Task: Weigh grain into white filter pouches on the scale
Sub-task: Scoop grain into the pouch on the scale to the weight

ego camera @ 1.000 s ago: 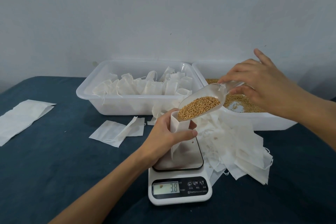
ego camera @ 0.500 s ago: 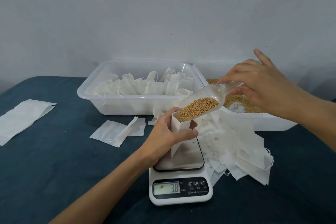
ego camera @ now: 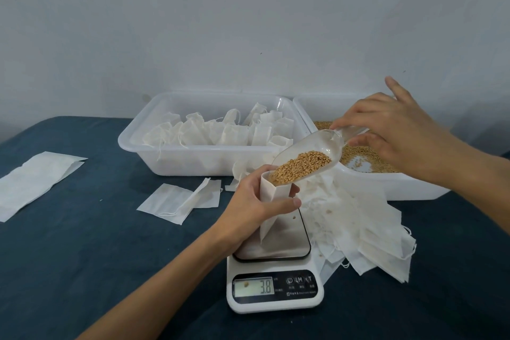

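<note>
My left hand (ego camera: 256, 201) grips an open white filter pouch (ego camera: 271, 208) that stands upright on the steel platform of the white digital scale (ego camera: 273, 290). The display reads 3.8. My right hand (ego camera: 392, 130) pinches the handle of a clear plastic scoop (ego camera: 311, 150). The scoop carries golden grain (ego camera: 300, 167) and tilts down, its lip at the pouch's mouth. Behind it, a white tub (ego camera: 386, 188) holds more grain.
A white tub (ego camera: 193, 159) of filled pouches stands at the back, left of the grain tub. A heap of empty pouches (ego camera: 367, 226) lies right of the scale. Loose pouches (ego camera: 179, 201) and a folded white sheet (ego camera: 36, 183) lie on the dark blue cloth to the left.
The scoop has tipped slightly further and its lip has come down to the pouch's mouth. The scale reading stays 3.8.
</note>
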A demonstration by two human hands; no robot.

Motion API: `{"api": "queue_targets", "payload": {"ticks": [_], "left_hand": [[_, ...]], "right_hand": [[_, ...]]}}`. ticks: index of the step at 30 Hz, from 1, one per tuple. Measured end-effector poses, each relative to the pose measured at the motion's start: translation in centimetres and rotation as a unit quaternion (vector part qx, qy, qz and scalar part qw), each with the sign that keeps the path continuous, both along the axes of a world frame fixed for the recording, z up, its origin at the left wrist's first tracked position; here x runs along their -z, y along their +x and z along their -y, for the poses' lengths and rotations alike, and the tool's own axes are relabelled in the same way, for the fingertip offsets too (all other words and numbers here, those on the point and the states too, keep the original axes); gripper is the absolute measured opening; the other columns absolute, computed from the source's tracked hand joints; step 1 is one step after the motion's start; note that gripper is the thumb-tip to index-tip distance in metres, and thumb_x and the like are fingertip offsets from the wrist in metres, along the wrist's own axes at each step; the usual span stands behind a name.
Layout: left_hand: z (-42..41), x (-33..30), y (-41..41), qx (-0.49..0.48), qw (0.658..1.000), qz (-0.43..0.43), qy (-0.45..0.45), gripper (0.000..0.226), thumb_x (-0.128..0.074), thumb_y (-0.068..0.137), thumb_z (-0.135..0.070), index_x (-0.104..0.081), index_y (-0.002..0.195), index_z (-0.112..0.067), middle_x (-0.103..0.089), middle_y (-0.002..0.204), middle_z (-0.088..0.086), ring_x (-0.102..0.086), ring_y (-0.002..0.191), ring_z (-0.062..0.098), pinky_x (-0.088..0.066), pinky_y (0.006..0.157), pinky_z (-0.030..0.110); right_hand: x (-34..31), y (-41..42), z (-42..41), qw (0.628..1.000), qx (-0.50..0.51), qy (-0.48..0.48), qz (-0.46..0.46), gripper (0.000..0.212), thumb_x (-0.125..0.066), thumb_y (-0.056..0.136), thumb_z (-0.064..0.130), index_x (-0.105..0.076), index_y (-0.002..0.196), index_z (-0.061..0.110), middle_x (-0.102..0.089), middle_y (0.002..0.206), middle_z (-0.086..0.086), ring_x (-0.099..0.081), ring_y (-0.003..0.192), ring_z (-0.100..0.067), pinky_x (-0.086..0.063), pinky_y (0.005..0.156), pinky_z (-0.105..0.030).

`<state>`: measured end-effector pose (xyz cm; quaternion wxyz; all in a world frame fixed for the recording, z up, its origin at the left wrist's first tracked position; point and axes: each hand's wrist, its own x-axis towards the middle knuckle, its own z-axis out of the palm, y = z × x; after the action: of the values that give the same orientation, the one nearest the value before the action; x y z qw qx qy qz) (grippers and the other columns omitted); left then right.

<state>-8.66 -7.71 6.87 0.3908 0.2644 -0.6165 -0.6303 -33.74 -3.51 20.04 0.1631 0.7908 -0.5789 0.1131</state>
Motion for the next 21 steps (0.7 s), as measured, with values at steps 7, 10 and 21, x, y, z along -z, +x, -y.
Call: {"api": "queue_targets", "payload": {"ticks": [7,10,21], "left_hand": [[0.03,-0.04,0.01,-0.002,1.0,0.001,0.006,0.043,-0.082,0.087,-0.004,-0.065,0.125,-0.013,-0.077,0.111,0.01,-0.071,0.103,0.018,-0.054,0.086,0.022],[0.03,-0.05,0.02,-0.001,1.0,-0.002,0.008,0.044,-0.082,0.087,-0.003,-0.064,0.126,-0.012,-0.077,0.112,0.01,-0.072,0.104,0.018,-0.054,0.087,0.022],[-0.01,-0.07,-0.03,-0.007,1.0,-0.01,0.019,0.051,-0.082,0.086,0.0,-0.062,0.13,-0.012,-0.077,0.112,0.01,-0.072,0.104,0.017,-0.054,0.085,0.019]], "right_hand": [[0.02,-0.03,0.06,1.0,-0.003,-0.004,-0.003,0.032,-0.068,0.093,0.02,-0.069,0.125,0.027,-0.066,0.109,0.005,-0.056,0.119,-0.024,0.0,0.125,-0.051],[0.11,-0.03,0.07,1.0,-0.008,-0.01,-0.003,0.033,-0.069,0.092,0.018,-0.07,0.123,0.025,-0.066,0.107,0.004,-0.057,0.117,-0.025,-0.002,0.125,-0.052],[0.07,0.13,0.08,1.0,-0.007,-0.016,-0.003,0.032,-0.07,0.091,0.017,-0.071,0.122,0.023,-0.067,0.106,0.002,-0.058,0.116,-0.027,-0.002,0.125,-0.052]]}}
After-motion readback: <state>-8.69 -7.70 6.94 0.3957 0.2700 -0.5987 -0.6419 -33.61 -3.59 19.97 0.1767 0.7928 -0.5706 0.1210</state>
